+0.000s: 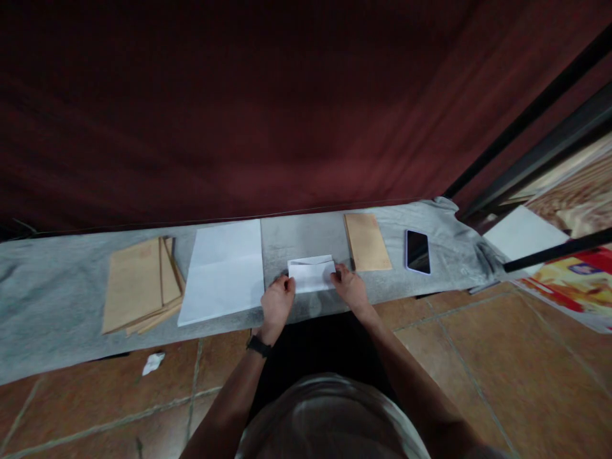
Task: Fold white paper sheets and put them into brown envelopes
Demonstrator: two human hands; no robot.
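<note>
A folded sheet of white paper (312, 276) lies low over the grey cloth, directly in front of me, with a loose flap along its far edge. My left hand (277, 302) pinches its left edge between thumb and fingers. At the opposite edge, my right hand (350, 289) grips the paper the same way. Left of it is a stack of large white paper sheets (224, 271). To the right, close to my right hand, rests a stack of brown envelopes (368, 242).
A narrow bench with grey cloth (296, 236) runs across the view. More brown envelopes (136, 280) lie fanned at the left. A phone (417, 252) is at the right. Behind hangs a dark red curtain (268, 115). Black metal bars (530, 108) stand at the right. Crumpled white paper (153, 363) is on the tiled floor.
</note>
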